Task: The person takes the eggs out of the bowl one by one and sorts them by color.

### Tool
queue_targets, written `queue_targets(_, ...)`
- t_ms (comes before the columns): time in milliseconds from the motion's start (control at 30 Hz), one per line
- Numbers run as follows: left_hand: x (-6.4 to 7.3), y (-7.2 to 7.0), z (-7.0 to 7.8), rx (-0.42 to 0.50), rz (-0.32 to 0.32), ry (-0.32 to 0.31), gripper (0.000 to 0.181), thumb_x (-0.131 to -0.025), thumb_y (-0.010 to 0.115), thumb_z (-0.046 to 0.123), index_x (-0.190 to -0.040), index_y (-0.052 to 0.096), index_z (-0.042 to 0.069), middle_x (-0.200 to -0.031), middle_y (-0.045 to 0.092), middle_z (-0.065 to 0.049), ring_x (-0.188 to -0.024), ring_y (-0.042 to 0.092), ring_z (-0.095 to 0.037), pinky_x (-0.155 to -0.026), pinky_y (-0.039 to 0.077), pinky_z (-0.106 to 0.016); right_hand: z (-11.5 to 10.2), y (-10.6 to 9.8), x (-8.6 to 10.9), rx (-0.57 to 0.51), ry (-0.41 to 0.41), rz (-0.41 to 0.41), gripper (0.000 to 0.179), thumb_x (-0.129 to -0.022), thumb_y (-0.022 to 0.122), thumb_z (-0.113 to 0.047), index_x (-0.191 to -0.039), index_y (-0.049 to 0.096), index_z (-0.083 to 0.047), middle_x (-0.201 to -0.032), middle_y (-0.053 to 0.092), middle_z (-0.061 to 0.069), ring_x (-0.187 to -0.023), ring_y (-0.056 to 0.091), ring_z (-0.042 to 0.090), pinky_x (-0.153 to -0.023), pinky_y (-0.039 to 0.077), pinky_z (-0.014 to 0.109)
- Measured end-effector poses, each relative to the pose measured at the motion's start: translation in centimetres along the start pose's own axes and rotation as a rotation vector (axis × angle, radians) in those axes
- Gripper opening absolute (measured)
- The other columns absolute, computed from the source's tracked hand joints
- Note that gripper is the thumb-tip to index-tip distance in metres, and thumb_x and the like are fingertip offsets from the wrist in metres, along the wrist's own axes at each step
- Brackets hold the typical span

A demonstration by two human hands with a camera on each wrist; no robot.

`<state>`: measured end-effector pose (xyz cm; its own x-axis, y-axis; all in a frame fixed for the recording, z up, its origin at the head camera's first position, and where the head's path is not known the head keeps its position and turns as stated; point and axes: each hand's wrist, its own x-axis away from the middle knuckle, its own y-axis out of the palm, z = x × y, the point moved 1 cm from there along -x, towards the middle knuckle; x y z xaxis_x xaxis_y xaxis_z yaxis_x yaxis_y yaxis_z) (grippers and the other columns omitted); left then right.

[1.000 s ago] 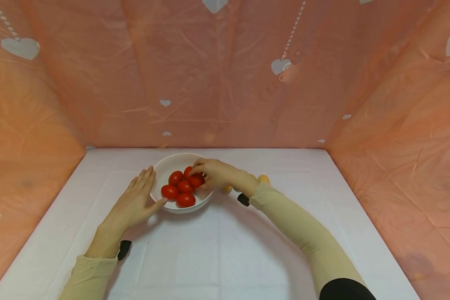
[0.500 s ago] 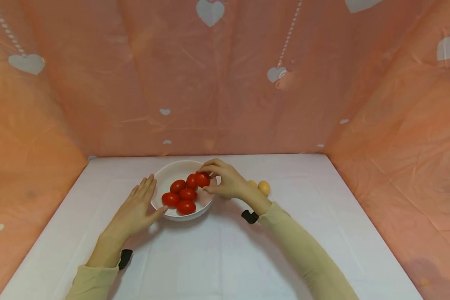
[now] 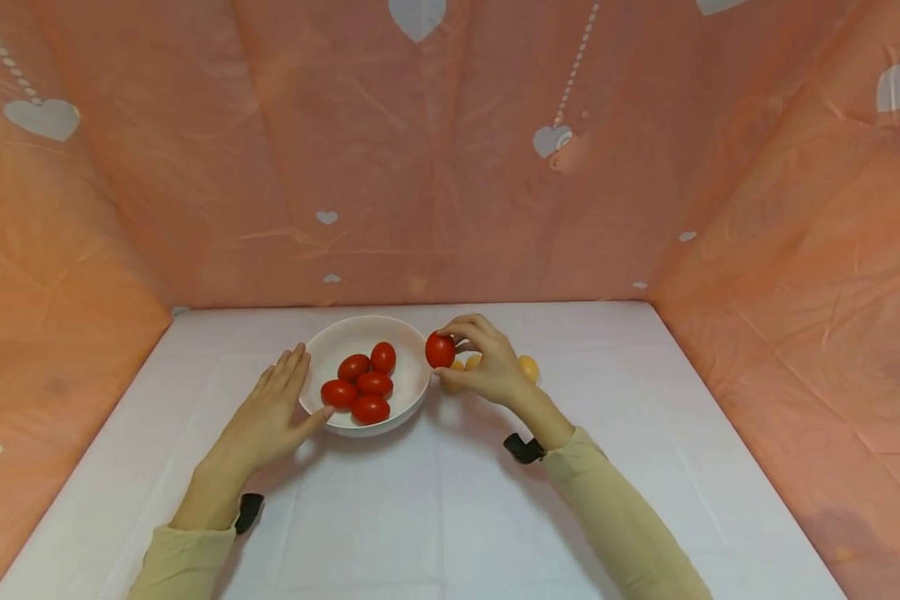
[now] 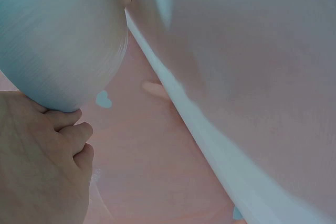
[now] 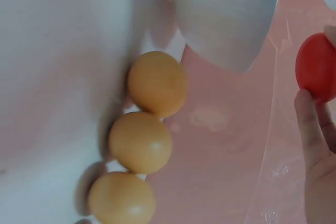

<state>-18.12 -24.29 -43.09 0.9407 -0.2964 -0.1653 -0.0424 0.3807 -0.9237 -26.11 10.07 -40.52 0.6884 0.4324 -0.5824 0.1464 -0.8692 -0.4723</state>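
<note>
Several smooth red oval tomatoes (image 3: 375, 383) lie in a white bowl (image 3: 408, 333). My left hand (image 3: 266, 421) rests against the bowl's left side, fingers straight and the thumb at the near rim. In the left wrist view its fingertips touch the bowl's outer wall (image 4: 63, 51). Just off the bowl's right rim, my right hand (image 3: 487, 358) pinches one red tomato (image 3: 440, 350) between thumb and fingertips. The right wrist view shows that tomato (image 5: 316, 67) held up at the right edge, with part of the hand cut off.
A row of round yellow-orange fruit-like things (image 5: 140, 142) lies on the table right of the bowl, partly behind my right hand in the head view. White cloth (image 3: 375, 517) covers the table. Orange curtains with pale hearts (image 3: 450, 167) enclose the back and sides.
My right hand has lifted a red tomato out of the bowl and carried it right, past the rim. My left hand has stayed at the bowl. The head view has tilted slightly.
</note>
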Motion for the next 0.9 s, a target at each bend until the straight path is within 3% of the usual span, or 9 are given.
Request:
queue_targets(167,0.0,0.0,0.0,-0.001,0.004,0.000,0.095,-0.100,0.061,0.051,-0.159,0.022,-0.012,-0.170,0.014,-0.028,-0.157,0.012,-0.047,-0.127,0.014,-0.059,0.3,-0.5,1.4,-0.011,0.036,0.013,0.055,-0.070,0.095,0.003,-0.119,0.070,0.004,-0.123,0.061,0.022,-0.104,0.067,0.037,-0.086,0.063,0.050)
queue_targets(433,0.0,-0.1,0.0,-0.002,-0.005,-0.009,0.096,-0.100,0.060,0.053,-0.160,0.021,-0.012,-0.170,0.013,-0.027,-0.157,0.012,-0.047,-0.127,0.013,-0.059,0.6,-1.3,3.3,0.022,0.087,-0.031,0.049,-0.072,0.094,-0.001,-0.115,0.072,-0.003,-0.117,0.063,0.013,-0.100,0.067,0.028,-0.082,0.063,0.047)
queue_targets(567,0.0,-0.2,0.0,-0.001,-0.006,-0.012,0.096,-0.100,0.060,0.053,-0.160,0.021,-0.012,-0.170,0.013,-0.027,-0.157,0.012,-0.047,-0.127,0.013,-0.059,0.8,-1.2,4.1,0.035,0.129,-0.114,0.047,-0.073,0.093,-0.001,-0.115,0.071,-0.002,-0.115,0.061,0.013,-0.098,0.065,0.028,-0.084,0.062,0.049)
queue_targets(733,0.0,-0.1,-0.1,0.001,-0.009,-0.013,0.096,-0.100,0.061,0.053,-0.160,0.021,-0.012,-0.170,0.013,-0.028,-0.157,0.011,-0.047,-0.127,0.013,-0.060,1.1,-0.6,4.7,0.090,0.194,-0.260,0.046,-0.075,0.091,-0.004,-0.115,0.071,-0.007,-0.113,0.058,0.008,-0.099,0.063,0.023,-0.086,0.062,0.035)
queue_targets(900,-0.1,0.1,-0.2,0.004,-0.001,0.000,0.095,-0.100,0.061,0.051,-0.159,0.022,-0.012,-0.170,0.014,-0.028,-0.156,0.013,-0.049,-0.127,0.013,-0.059,1.4,0.0,5.1,0.167,0.212,-0.360,0.046,-0.073,0.091,-0.008,-0.114,0.071,-0.010,-0.108,0.057,0.006,-0.093,0.063,0.023,-0.078,0.059,0.026)
